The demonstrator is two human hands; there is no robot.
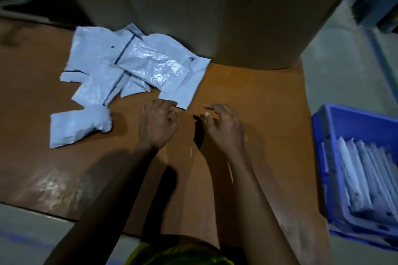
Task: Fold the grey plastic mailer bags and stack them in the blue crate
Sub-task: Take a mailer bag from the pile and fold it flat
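1. Hands: left hand (158, 123) had its fingers loosely curled, tips at the near corner of the nearest bag (189, 84). No pinch showed, and whether it touched the corner could not be told. Right hand (224, 125) had its fingers spread and slightly bent, held nothing, and hung over the bare brown surface (247, 97) beside the left.
2. Task items: loose grey bags (103, 56) lay unfolded in an overlapping heap at the far left, against the foot of a large cardboard box (215, 17). One crumpled bag (79, 127) lay apart from the heap, nearer the person. Folded bags (366, 176) stood on edge in the blue crate (323, 135), which sat at the right, off the brown surface.
3. Risks, as judged:
   - The bags overlapped, so pulling the nearest by its corner could drag its neighbours along.
   - Slick plastic could slip from a light pinch.
   - A fold left unpressed would likely spring open.
   - The crumpled bag would fold crooked unless smoothed first.
4. Surroundings: the crate sat well apart from the heap, so each folded bag would have to travel across to the right. The box crowded the heap's far edge. Dark blurred shapes filled the top corners and could not be identified.
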